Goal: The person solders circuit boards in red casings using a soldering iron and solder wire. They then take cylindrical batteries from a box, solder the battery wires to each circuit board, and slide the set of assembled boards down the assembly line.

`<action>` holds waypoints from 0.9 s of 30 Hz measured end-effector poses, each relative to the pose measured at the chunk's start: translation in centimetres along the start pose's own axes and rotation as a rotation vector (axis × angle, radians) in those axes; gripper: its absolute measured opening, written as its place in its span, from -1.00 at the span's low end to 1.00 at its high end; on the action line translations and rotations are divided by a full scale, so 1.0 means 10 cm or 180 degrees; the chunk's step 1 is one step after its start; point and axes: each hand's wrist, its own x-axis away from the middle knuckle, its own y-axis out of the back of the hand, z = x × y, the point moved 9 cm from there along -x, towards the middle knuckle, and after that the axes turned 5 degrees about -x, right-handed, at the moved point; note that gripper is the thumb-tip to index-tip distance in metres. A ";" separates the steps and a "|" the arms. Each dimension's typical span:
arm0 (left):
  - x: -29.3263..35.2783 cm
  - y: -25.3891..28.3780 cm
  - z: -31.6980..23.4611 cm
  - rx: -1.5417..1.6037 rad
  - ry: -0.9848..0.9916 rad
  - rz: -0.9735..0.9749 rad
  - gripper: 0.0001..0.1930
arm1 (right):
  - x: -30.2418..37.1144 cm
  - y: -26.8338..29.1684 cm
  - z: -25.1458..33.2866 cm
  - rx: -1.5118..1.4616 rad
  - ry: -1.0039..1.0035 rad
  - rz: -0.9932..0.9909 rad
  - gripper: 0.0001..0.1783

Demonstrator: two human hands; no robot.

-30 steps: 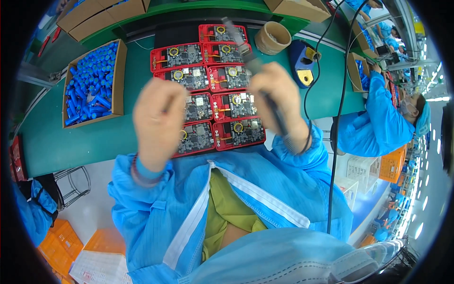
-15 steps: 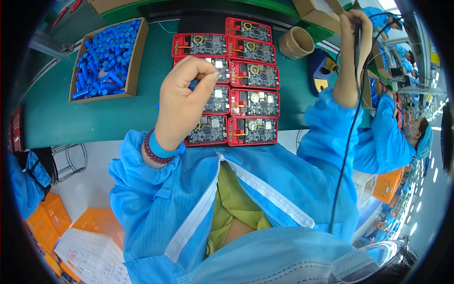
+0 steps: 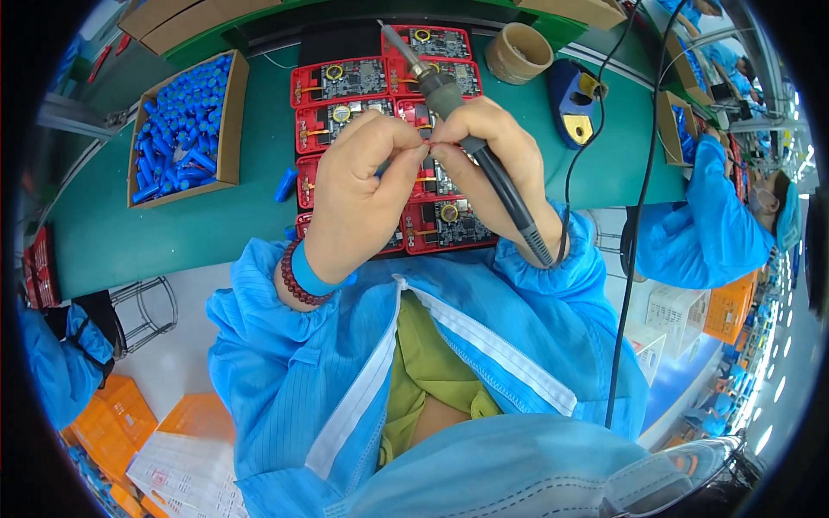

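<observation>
holding a soldering iron (image 3: 509,194) slantwise in the right hand (image 3: 516,154), tucked under the forefinger and laid back along the wrist, tip pointing up and away beyond the fingers, probably to turn the possibly hot end from skin and free thumb and forefinger for finer work. pressed together at those two tips, and brought right beside the matching thumb-and-forefinger pinch of the left hand (image 3: 363,190); perhaps gripping something tiny between, too small to tell. poised above red cases (image 3: 300,89), set in two columns below and beyond the fingers, apparently to leave the circuit boards (image 3: 350,82) face up within reach. left of the fingers, see a loose blue cell (image 3: 287,185), just beside the cases; farther left, a cardboard box (image 3: 235,129) of blue cells (image 3: 177,125), likely parked clear of the cases yet near enough to pick from. right of the fingers, find a blue iron stand (image 3: 570,104) on the green surface (image 3: 95,233), presumably placed to suit the hand with the iron. beyond the fingers, note a round tan pot (image 3: 508,67).
</observation>
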 end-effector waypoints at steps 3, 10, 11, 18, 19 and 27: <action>0.02 -0.05 -0.06 -0.0062 -0.0067 0.0053 -0.93 | 0.03 0.05 0.13 0.0328 0.0207 -0.0012 -0.69; 0.15 0.69 0.39 0.0289 0.0724 -0.0808 -0.96 | 0.06 1.14 -0.20 0.1014 -0.0125 -0.1404 -0.79; 0.18 0.68 0.47 0.0324 0.0788 -0.0707 -0.95 | -0.11 1.27 -0.25 0.0984 0.0035 -0.1419 -0.80; 0.17 0.73 0.73 -0.0163 0.0893 -0.0665 -0.92 | -1.08 2.12 -1.31 0.0781 -0.0894 -0.1060 -0.77; 0.15 0.76 0.77 -0.0200 0.0872 -0.0646 -0.93 | -1.07 2.38 -1.38 0.2085 0.0089 -0.0925 -0.76; 0.17 0.91 1.23 -0.0762 0.0931 -0.0479 -0.91 | -0.57 1.50 -0.76 -0.0305 -0.0217 -0.1191 -0.74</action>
